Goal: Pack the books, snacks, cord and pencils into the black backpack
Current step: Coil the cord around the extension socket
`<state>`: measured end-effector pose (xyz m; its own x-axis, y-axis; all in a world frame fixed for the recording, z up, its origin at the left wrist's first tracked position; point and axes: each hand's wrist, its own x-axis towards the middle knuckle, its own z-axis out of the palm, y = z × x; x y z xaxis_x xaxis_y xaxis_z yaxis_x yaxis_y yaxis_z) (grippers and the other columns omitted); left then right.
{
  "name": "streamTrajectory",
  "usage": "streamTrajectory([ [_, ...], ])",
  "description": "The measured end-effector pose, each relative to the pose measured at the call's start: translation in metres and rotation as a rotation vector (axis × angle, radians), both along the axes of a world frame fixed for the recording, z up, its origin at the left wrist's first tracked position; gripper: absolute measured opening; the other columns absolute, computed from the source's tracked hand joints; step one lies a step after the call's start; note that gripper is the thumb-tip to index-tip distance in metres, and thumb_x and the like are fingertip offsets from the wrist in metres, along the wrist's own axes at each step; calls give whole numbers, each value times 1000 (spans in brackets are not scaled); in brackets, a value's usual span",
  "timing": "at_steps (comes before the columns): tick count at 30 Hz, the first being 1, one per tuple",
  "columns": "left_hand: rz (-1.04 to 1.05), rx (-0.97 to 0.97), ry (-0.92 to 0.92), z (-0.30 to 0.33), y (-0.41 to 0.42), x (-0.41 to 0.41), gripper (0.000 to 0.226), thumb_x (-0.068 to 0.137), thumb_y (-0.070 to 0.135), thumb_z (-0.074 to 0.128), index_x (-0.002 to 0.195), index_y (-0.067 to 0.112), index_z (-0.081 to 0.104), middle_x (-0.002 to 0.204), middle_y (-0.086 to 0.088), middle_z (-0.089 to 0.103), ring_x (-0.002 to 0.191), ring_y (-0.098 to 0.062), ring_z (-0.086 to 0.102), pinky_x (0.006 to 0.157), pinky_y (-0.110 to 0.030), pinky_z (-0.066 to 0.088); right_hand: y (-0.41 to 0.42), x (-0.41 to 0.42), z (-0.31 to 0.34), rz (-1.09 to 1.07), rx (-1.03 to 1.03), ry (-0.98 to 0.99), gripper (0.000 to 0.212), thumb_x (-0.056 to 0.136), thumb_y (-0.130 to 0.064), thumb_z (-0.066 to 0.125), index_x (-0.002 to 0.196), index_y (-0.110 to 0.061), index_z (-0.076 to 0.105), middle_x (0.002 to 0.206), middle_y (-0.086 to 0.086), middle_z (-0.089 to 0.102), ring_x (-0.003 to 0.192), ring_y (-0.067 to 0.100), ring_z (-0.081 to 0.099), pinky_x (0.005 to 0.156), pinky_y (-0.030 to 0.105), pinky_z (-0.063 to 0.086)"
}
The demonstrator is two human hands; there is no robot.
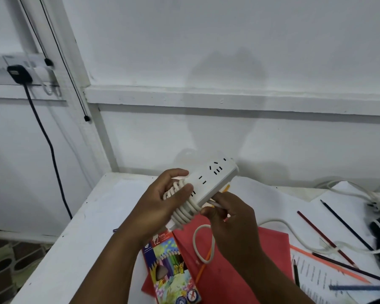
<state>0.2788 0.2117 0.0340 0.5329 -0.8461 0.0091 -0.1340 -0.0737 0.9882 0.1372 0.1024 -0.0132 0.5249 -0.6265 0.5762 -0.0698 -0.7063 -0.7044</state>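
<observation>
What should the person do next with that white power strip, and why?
Probably wind on another turn. The left hand grips the power strip with several coils already around it, the right hand pinches the cord, and a long slack stretch lies across the red folder and table.

A white plastic power strip [211, 181] with a smooth, slightly glossy casing is observed. Its white rubbery cord [184, 207] is smooth and matt. A printed cardboard coloured-pencil box [171, 268] shows a glossy finish. A red paper folder [239, 270] appears matt. The white painted table [79, 249] is smooth, lightly scuffed.
</observation>
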Motion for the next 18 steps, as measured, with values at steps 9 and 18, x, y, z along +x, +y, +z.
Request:
streamTrajectory([
  [9,96,33,-207,-6,-6,-6,48,74,70,57,109,39,68,100,18,72,91,-1,68,77,-20,52,2,-5,2,-43,-99,1,34,75,-12,77,109,-17,74,65,-4,54,60,8,45,58,11,36],
  [18,220,-6,-242,-13,-10,-13,29,76,52,58,87,28,67,81,13,70,71,-3,65,60,-15,47,0,-16,7,-18,-2,32,34,75,-34,77,108,-28,74,67,-10,63,62,10,55,58,19,44],
])
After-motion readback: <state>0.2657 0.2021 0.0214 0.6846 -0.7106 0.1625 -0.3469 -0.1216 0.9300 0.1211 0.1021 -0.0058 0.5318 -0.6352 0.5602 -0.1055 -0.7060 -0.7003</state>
